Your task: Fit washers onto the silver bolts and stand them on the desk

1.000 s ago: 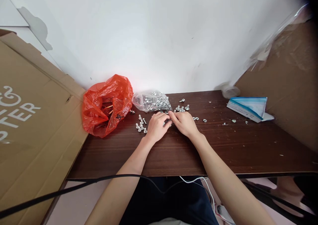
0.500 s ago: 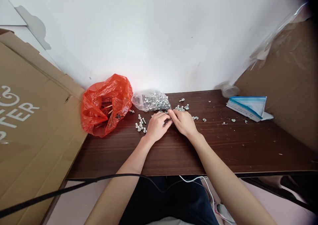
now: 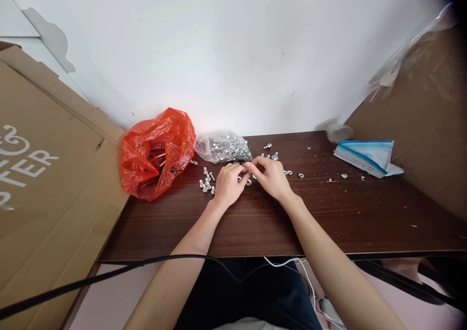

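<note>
My left hand (image 3: pixel 229 182) and my right hand (image 3: pixel 272 178) meet fingertip to fingertip over the dark wooden table (image 3: pixel 255 223). Both are closed in a pinch, and whatever is between the fingers is too small and hidden to name. Below the fingertips lie a few washers (image 3: pixel 248 182), partly covered by the hands. Several silver bolts (image 3: pixel 207 183) stand in a cluster left of my left hand. Beyond my right hand are more bolts (image 3: pixel 275 156), and nuts (image 3: pixel 301 175) lie to its right. Just behind the hands rests a clear plastic bag of small metal hardware (image 3: pixel 229 147).
An open red plastic bag (image 3: pixel 160 150) holding copper-coloured pieces sits at the left, beside a large cardboard box (image 3: pixel 47 174). A blue and white packet (image 3: pixel 365 157) and a clear round container (image 3: pixel 337 131) lie at the right. A black cable (image 3: pixel 109 273) crosses before the table edge.
My right hand's fingers have lifted and bent more, and washers under the hands now show. My left hand stays nearly in place.
</note>
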A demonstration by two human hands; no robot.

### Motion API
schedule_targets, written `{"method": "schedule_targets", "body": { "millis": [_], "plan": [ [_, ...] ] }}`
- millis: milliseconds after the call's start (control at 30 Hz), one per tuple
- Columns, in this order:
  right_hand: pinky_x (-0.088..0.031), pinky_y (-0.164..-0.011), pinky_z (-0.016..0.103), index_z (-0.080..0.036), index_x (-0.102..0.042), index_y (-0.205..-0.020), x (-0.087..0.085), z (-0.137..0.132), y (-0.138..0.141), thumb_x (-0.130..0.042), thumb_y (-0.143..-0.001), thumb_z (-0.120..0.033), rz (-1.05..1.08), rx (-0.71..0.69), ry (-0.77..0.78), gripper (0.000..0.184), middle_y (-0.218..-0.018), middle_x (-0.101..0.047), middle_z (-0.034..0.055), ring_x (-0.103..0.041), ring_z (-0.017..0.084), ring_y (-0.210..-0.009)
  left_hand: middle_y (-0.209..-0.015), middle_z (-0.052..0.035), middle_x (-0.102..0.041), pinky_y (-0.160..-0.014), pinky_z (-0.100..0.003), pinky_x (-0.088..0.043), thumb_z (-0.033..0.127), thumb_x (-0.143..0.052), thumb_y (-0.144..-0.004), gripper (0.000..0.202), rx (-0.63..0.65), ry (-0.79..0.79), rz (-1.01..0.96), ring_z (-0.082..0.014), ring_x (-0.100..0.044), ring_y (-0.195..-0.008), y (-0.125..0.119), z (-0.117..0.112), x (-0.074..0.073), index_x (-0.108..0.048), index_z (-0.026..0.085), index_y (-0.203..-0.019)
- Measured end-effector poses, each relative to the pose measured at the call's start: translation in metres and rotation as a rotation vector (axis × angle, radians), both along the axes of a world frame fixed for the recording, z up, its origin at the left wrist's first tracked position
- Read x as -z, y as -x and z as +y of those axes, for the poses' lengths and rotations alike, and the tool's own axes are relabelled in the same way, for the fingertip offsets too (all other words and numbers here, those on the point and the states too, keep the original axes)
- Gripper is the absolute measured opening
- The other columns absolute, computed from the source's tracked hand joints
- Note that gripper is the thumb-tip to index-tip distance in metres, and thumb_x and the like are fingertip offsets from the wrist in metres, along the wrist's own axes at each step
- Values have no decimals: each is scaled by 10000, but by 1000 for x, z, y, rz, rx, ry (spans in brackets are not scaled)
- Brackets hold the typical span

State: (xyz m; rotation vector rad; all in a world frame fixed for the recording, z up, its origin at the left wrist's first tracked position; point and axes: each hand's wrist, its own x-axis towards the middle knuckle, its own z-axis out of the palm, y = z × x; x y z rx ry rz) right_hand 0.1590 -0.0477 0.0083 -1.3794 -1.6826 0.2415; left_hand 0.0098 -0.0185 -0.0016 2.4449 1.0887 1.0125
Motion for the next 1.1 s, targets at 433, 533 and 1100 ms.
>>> {"method": "schedule_targets", "body": {
  "millis": [433, 533, 1100],
  "plan": [
    [-409, -603, 271, -189, -645, -774, 4, 3, -1, -566, -859, -255, -23, -80, -4, 133, -778, -691, 28, -561, 148, -630, -808, -26, -674, -702, -265, -431, 170, -601, -850, 68, -90, 91, -91, -143, -559, -713, 1, 4, 5, -668, 168, -839],
    [-397, -610, 274, -192, -609, -741, 4, 3, -1, -570, -864, -277, -33, -69, 12, 154, -742, -659, 19, -537, 147, -627, -775, -18, -659, -652, -247, -408, 179, -599, -853, 74, -76, 104, -92, -126, -537, -663, 2, 5, 6, -670, 169, -837],
    [-439, -647, 282, -206, -603, -820, 6, 4, 0, -581, -867, -281, 6, -78, 30, 92, -761, -656, 13, -584, 157, -681, -705, -8, -621, -602, -220, -420, 112, -613, -807, 73, -10, 112, -193, -97, -513, -592, -1, 7, 10, -675, 147, -821]
  ]
}}
